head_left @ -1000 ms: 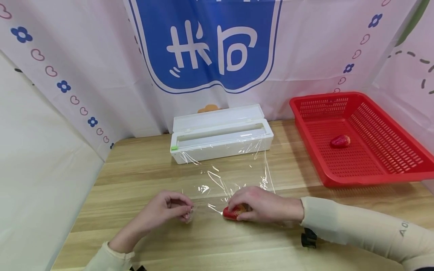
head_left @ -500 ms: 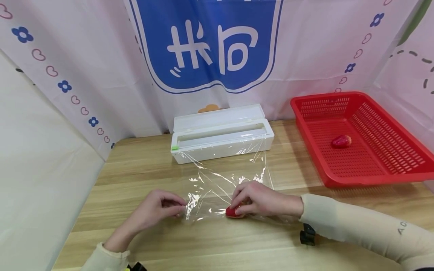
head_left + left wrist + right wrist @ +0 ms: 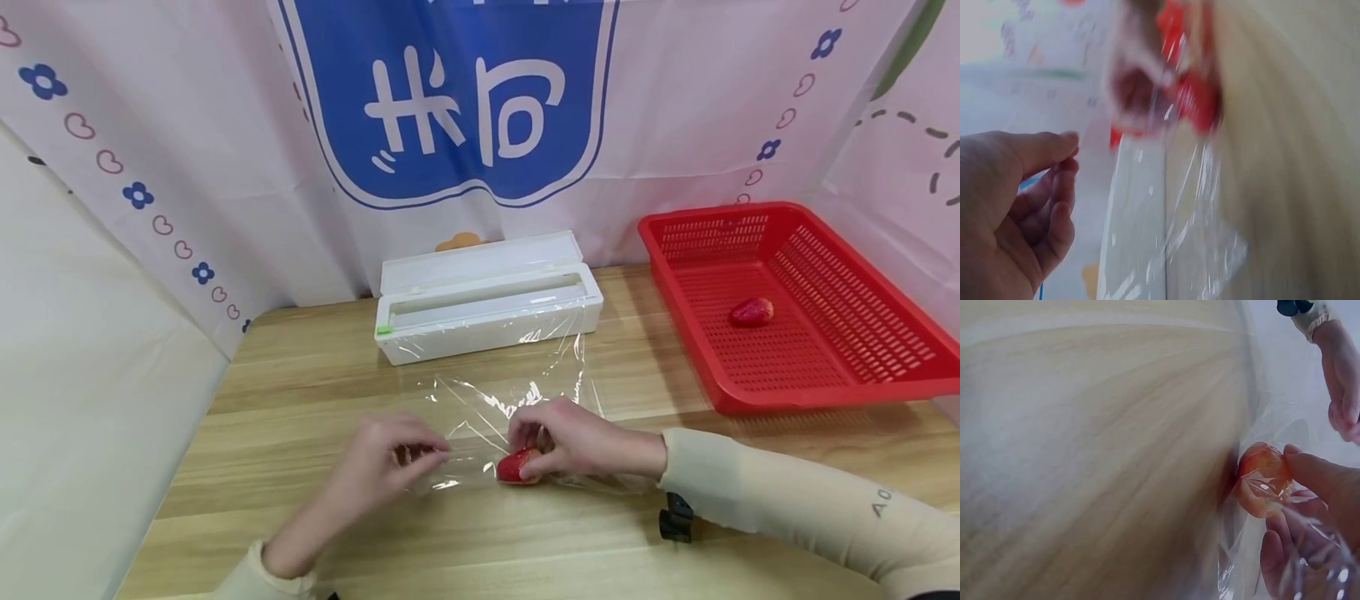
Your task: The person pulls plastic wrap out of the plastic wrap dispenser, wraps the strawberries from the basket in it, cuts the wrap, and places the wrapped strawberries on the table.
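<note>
My right hand (image 3: 581, 446) pinches a red wax apple (image 3: 513, 467) with a paler end, lying low over the wooden table. In the right wrist view, clear plastic wrap (image 3: 1229, 575) covers part of the wax apple (image 3: 1260, 469) and passes over the fingers. From a white wrap dispenser (image 3: 487, 329), the wrap (image 3: 468, 417) spreads toward me over the table. My left hand (image 3: 386, 458), slightly blurred, hovers by the wrap's left front corner. In the left wrist view, the left hand (image 3: 1022, 206) has thumb and fingertip together, fingers loosely bent, and no wrap shows between them.
The dispenser's lid (image 3: 480, 258) is raised at the back, near the printed curtain (image 3: 637, 125). To the right stands a red slotted basket (image 3: 723, 387) holding another wax apple (image 3: 752, 312). Wooden tabletop (image 3: 360, 558) extends in front of the hands.
My left hand, which held the wrap's left corner and smoothed it outward, has come off it and shifted right toward the wax apple. My right hand still holds the fruit in nearly the same spot.
</note>
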`<state>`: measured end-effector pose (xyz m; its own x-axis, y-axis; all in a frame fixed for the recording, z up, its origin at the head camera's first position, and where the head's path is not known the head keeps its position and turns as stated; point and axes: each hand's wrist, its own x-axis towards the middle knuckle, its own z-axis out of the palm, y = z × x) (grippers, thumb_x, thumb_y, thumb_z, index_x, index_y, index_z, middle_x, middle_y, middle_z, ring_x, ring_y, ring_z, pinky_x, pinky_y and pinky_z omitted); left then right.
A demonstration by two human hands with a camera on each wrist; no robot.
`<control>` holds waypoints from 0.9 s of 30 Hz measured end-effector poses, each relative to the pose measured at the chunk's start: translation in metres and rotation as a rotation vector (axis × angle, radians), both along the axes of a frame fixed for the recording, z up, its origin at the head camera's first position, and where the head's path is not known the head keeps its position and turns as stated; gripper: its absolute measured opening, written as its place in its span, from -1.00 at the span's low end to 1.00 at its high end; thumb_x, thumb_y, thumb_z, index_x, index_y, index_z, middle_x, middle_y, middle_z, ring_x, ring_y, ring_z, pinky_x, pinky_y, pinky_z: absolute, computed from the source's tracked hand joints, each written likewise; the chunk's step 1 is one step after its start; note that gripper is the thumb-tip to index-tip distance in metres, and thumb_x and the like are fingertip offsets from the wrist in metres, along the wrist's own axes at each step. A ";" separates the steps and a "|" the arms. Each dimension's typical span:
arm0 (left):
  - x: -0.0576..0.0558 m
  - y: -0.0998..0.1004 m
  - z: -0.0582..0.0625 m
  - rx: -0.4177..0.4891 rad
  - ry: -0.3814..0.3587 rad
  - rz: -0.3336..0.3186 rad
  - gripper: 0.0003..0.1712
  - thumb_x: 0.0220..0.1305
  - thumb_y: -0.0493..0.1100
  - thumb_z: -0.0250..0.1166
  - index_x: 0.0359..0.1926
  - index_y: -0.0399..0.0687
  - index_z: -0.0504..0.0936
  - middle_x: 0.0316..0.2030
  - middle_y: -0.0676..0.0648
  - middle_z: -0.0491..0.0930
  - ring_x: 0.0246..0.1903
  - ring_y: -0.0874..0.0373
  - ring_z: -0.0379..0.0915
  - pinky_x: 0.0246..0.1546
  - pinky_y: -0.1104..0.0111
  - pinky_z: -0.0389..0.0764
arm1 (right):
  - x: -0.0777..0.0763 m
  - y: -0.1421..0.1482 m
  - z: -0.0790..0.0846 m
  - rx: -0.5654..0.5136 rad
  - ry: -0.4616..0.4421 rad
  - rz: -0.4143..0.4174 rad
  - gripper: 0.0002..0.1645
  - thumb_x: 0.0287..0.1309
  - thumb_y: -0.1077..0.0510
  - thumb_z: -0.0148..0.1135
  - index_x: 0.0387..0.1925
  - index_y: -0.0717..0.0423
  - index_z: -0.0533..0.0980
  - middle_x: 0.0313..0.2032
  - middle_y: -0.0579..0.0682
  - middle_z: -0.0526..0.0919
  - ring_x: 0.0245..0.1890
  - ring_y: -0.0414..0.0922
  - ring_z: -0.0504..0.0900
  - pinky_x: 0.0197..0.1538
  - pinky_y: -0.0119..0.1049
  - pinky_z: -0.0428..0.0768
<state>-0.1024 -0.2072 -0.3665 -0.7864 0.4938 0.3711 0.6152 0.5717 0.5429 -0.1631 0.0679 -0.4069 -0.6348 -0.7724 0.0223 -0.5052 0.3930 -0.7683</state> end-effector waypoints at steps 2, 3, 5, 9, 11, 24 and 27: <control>0.003 0.015 -0.001 -0.031 0.017 -0.115 -0.92 0.02 -0.28 0.42 -0.38 -0.09 0.75 -0.47 0.05 0.68 -0.50 0.47 0.43 -0.53 0.66 0.50 | -0.001 0.000 0.000 -0.008 -0.006 -0.008 -0.64 -0.08 0.07 0.47 -0.22 0.03 0.54 -0.32 -0.12 0.67 -0.33 -0.27 0.60 -0.22 -0.41 0.62; 0.004 0.022 -0.001 -0.062 0.008 -0.152 -0.91 0.03 -0.27 0.41 -0.37 -0.09 0.75 -0.46 0.05 0.68 -0.49 0.48 0.44 -0.51 0.69 0.49 | -0.001 0.000 0.000 -0.011 -0.009 -0.011 -0.61 -0.09 0.07 0.48 -0.21 0.03 0.53 -0.31 -0.12 0.67 -0.32 -0.27 0.60 -0.21 -0.41 0.62; 0.006 0.035 -0.004 -0.140 -0.009 -0.186 -0.87 0.05 -0.23 0.41 -0.31 -0.07 0.76 -0.42 0.04 0.68 -0.46 0.47 0.46 -0.44 0.74 0.48 | -0.001 0.000 0.000 -0.015 -0.012 -0.016 -0.58 -0.10 0.08 0.48 -0.17 0.05 0.51 -0.29 -0.13 0.67 -0.30 -0.26 0.61 -0.19 -0.42 0.62; 0.004 0.052 -0.010 -0.281 -0.028 -0.146 -0.73 0.06 -0.12 0.42 -0.16 -0.01 0.74 -0.31 0.03 0.68 -0.37 0.36 0.51 -0.34 0.72 0.49 | -0.002 0.001 -0.002 -0.022 -0.028 -0.017 -0.54 -0.10 0.07 0.48 -0.14 0.05 0.49 -0.29 -0.17 0.66 -0.29 -0.25 0.62 -0.18 -0.41 0.63; 0.001 0.057 -0.013 -0.319 -0.030 -0.116 -0.67 0.06 -0.10 0.43 -0.10 0.00 0.73 -0.27 0.03 0.68 -0.34 0.32 0.52 -0.31 0.70 0.50 | -0.003 0.001 -0.002 -0.029 -0.031 -0.015 -0.53 -0.10 0.07 0.48 -0.14 0.06 0.49 -0.30 -0.18 0.67 -0.30 -0.25 0.63 -0.19 -0.40 0.63; -0.008 0.065 -0.031 -0.354 -0.030 -0.084 -0.71 0.03 -0.13 0.44 -0.16 -0.05 0.74 -0.22 -0.03 0.69 -0.27 0.26 0.59 -0.25 0.62 0.58 | -0.003 0.004 0.000 -0.037 -0.043 -0.024 -0.39 -0.11 -0.07 0.48 -0.04 0.08 0.48 -0.23 -0.09 0.69 -0.24 -0.24 0.64 -0.15 -0.40 0.63; -0.009 0.066 -0.033 -0.358 -0.031 -0.073 -0.69 0.03 -0.12 0.44 -0.15 -0.04 0.74 -0.20 -0.02 0.70 -0.24 0.25 0.61 -0.20 0.60 0.59 | -0.003 0.009 0.004 -0.025 -0.013 -0.018 -0.41 -0.11 -0.12 0.47 -0.06 0.04 0.51 -0.22 -0.10 0.68 -0.21 -0.22 0.64 -0.11 -0.35 0.64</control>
